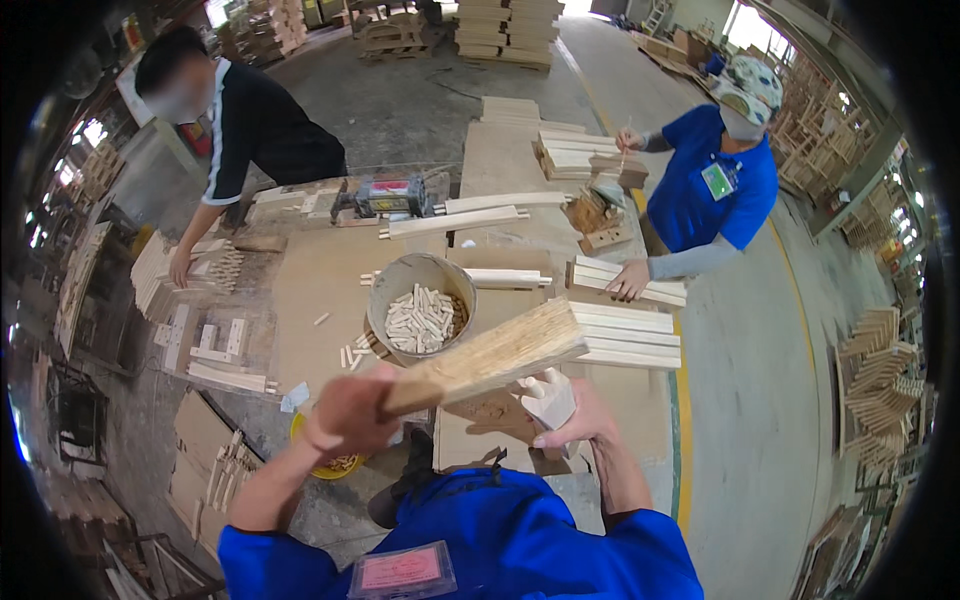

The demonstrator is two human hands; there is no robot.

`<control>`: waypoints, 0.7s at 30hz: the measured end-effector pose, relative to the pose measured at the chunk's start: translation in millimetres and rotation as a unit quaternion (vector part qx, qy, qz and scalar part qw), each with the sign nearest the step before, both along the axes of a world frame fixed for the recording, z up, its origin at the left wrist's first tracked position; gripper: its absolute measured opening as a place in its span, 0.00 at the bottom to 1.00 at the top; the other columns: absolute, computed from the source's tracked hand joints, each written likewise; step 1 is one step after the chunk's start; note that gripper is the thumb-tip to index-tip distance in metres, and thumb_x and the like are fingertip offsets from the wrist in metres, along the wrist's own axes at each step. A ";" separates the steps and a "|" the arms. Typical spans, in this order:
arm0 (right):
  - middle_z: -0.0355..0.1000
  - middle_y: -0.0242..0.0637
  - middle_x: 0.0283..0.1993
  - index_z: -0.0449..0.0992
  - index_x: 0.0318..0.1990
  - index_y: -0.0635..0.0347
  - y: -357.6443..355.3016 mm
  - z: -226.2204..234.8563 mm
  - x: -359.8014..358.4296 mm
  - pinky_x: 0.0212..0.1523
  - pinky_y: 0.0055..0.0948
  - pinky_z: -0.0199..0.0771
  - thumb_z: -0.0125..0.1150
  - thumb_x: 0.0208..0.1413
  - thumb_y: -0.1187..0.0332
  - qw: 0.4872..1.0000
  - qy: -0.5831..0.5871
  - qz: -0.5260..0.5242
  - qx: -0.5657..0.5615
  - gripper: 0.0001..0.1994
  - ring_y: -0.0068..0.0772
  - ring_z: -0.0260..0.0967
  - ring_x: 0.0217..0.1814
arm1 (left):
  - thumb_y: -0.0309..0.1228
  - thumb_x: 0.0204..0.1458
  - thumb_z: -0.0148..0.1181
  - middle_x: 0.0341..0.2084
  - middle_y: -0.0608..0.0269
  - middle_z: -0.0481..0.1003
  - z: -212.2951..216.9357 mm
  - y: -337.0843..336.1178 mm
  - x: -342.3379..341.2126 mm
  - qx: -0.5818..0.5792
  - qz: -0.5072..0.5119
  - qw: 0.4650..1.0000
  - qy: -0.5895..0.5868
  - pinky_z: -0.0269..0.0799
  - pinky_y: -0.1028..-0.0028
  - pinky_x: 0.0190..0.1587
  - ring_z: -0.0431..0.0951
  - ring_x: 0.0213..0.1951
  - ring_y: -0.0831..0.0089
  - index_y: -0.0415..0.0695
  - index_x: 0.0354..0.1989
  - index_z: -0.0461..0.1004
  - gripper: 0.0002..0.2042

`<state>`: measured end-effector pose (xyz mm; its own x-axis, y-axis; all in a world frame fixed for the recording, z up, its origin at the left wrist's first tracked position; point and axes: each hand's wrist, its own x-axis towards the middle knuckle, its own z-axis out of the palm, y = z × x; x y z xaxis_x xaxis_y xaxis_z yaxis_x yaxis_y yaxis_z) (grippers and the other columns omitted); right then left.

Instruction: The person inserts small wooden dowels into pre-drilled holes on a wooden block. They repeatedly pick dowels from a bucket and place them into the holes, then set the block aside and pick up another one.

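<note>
The workshop table [492, 172] bears a bucket [384, 285] of dowels [422, 318]. Above it, the left hand [352, 408] clasps a block [490, 360]; the right hand [582, 420] grips a rail [549, 404], apparently pegged.

This is a woodworking workshop. Stacked pale wooden boards [507, 32] stand on the grey concrete floor [740, 400], and a round grey bucket [400, 268] holds many short pale wooden dowels [422, 318].
</note>
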<state>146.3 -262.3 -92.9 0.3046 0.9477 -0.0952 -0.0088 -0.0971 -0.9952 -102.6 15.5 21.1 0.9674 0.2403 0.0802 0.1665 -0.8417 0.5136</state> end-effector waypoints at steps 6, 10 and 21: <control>0.78 0.31 0.48 0.76 0.57 0.65 15.5 -12.7 4.3 0.56 0.28 0.70 0.82 0.30 0.66 0.997 0.065 0.015 -0.025 0.39 0.23 0.72 0.50 | 0.31 0.45 0.64 0.20 0.51 0.74 15.1 -8.4 -8.6 -0.044 0.031 0.998 -0.035 0.75 0.58 0.28 0.78 0.23 0.51 0.43 0.33 0.70 0.10; 0.77 0.30 0.47 0.77 0.55 0.63 23.6 -4.4 -2.9 0.54 0.28 0.71 0.82 0.30 0.67 0.999 0.045 0.015 -0.018 0.36 0.24 0.72 0.49 | 0.30 0.47 0.62 0.19 0.55 0.74 15.7 9.5 -15.5 -0.086 0.024 0.995 -0.033 0.74 0.58 0.25 0.79 0.22 0.54 0.42 0.34 0.69 0.10; 0.77 0.30 0.45 0.78 0.55 0.63 23.3 -3.8 9.1 0.50 0.26 0.72 0.82 0.29 0.62 0.999 0.012 0.036 -0.008 0.38 0.23 0.72 0.45 | 0.31 0.45 0.66 0.24 0.50 0.75 1.1 4.9 -6.9 -0.232 0.101 0.967 -0.030 0.74 0.60 0.32 0.79 0.25 0.53 0.41 0.40 0.69 0.16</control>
<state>155.4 -238.9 -96.7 0.2334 0.9654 -0.1163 -0.0252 -0.1136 -0.9932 -109.5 20.4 22.2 0.8943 0.4467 -0.0267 0.2607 -0.4717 0.8423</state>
